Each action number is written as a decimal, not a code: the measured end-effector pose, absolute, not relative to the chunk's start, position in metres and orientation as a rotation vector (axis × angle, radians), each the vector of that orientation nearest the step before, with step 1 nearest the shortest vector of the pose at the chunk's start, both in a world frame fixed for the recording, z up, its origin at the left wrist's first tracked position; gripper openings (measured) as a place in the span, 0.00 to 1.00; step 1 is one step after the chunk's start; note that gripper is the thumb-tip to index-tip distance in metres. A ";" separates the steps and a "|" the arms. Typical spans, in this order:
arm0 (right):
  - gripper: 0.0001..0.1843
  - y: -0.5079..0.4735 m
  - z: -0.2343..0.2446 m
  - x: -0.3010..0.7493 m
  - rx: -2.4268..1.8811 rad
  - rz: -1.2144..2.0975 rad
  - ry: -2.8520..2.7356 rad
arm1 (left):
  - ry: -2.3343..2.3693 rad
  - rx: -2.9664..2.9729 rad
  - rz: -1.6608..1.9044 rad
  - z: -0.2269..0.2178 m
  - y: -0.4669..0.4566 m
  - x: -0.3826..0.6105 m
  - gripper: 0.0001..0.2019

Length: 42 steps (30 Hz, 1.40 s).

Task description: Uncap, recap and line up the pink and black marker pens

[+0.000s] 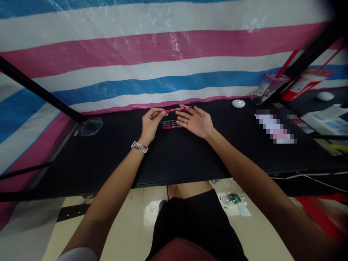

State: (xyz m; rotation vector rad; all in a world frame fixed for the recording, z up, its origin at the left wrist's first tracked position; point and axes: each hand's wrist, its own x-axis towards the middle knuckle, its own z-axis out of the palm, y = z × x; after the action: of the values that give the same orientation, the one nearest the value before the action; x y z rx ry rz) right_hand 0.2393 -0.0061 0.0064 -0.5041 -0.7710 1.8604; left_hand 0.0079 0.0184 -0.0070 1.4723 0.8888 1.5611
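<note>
**Pink pen held up between two hands over a black table**

The left hand (150, 123) is pinching the left end of a slim pink plastic pen (175, 109) between thumb and fingertips, holding it level and crosswise just above the flat black table (176, 159). The right hand (196, 121) is lying open, palm turned up and fingers spread, with its fingertips reaching the pen's right end at about 11 o'clock from the palm; it is not closing round anything. A woven multicoloured wristband (139, 146) is sitting on the left wrist.

Between the two hands, at 6 o'clock from the raised pen, a small bundle of dark and pink pens (170, 124) is resting flat on the table.

Seen from the hands, a clear round plastic dish (89, 126) is sitting at 9 o'clock, near the table's left edge. A small white round object (238, 103) is lying at 2 o'clock, well apart from the right hand. Farther along that line, two red-and-white drink cups (268, 87) with red straws are standing against the back. A pink, white and blue striped tarp (163, 47) is hanging at 12 o'clock behind the table.
</note>
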 end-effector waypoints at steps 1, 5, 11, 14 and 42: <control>0.23 -0.007 0.007 0.239 -0.497 1.866 -0.767 | 0.895 1.477 1.556 -0.007 0.018 0.008 0.12; 0.23 -0.007 0.007 0.241 -0.475 1.882 -0.765 | 0.918 1.500 1.539 -0.005 0.016 0.009 0.10; 0.21 -0.005 0.006 0.241 -0.480 1.875 -0.764 | 0.949 1.506 1.519 -0.001 0.011 0.010 0.10; 0.21 -0.005 0.006 0.239 -0.497 1.850 -0.767 | 0.928 1.494 1.515 0.001 0.010 0.011 0.09; 0.16 -0.003 0.006 0.240 -0.503 1.742 -0.803 | 0.833 1.339 1.472 -0.003 0.005 0.022 0.12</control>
State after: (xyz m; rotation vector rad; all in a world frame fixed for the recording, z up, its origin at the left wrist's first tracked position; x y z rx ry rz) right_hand 0.2401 -0.0028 0.0063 -0.5033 -0.8033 1.7425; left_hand 0.0219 0.0052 -0.0033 1.3390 0.8325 1.4725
